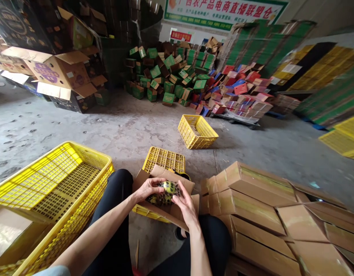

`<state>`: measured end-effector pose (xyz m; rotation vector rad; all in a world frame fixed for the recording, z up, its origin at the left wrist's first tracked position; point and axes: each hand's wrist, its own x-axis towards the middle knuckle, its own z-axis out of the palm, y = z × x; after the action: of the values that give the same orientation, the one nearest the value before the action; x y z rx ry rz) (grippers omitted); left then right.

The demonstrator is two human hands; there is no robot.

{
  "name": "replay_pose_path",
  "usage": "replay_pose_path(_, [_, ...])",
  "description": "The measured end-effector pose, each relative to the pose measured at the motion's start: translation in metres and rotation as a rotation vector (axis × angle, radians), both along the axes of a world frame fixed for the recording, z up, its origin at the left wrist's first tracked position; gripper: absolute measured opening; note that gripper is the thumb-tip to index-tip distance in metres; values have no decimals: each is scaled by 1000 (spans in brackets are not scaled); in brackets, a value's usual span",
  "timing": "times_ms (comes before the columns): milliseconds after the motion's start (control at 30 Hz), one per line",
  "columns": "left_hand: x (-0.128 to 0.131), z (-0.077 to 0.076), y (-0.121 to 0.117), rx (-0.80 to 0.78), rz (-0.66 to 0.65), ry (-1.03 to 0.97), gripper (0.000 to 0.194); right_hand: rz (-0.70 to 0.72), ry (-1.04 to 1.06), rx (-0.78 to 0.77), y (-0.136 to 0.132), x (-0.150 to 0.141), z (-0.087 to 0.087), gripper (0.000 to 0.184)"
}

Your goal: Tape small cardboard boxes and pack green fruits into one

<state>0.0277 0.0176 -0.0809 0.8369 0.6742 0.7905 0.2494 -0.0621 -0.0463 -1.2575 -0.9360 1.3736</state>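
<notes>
Both my hands meet over an open cardboard box (177, 211) that rests on an upturned yellow crate (164, 158) between my knees. My left hand (148, 188) curls round the left side of a yellow-green speckled fruit (169, 187). My right hand (186, 203) presses its fingers against the fruit's right side. Dark speckled fruits (161, 199) lie in the box just under the held one.
A big yellow plastic crate (50, 180) stands at my left. Stacked flat cardboard boxes (260, 207) lie at my right. Another yellow crate (197, 132) sits on the concrete floor ahead, with heaps of green and red cartons (194, 76) behind it.
</notes>
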Motion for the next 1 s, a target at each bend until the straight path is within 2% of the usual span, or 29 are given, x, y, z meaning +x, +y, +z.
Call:
replay_pose_path(133, [0, 1, 2, -91, 13, -101, 76, -23, -11, -15, 1, -3, -4, 71])
replay_pose_path(233, [0, 1, 4, -128, 21, -151, 79, -108, 118, -69, 3, -6, -10, 61])
replay_pose_path(367, [2, 10, -1, 84, -89, -144, 69, -75, 277, -118, 2, -13, -14, 51])
replay_pose_path(467, [4, 20, -6, 191, -199, -145, 60, -8, 305, -150, 0, -17, -15, 52])
replay_pose_path(533, [4, 22, -7, 188, -228, -153, 60, 38, 274, -162, 0, -18, -17, 54])
replay_pose_path(633, [4, 16, -7, 129, -222, -180, 63, 64, 140, -155, 2, -17, -22, 57])
replay_pose_path(800, [3, 0, -5, 35, -169, -98, 61, -68, -149, -126, 6, -9, -25, 59])
replay_pose_path(900, [3, -3, -5, 43, -147, -27, 61, -149, -167, -89, 6, -5, -18, 64])
replay_pose_path(1000, [3, -3, -5, 45, -165, 1, 63, -127, -154, -23, 6, -4, -10, 73])
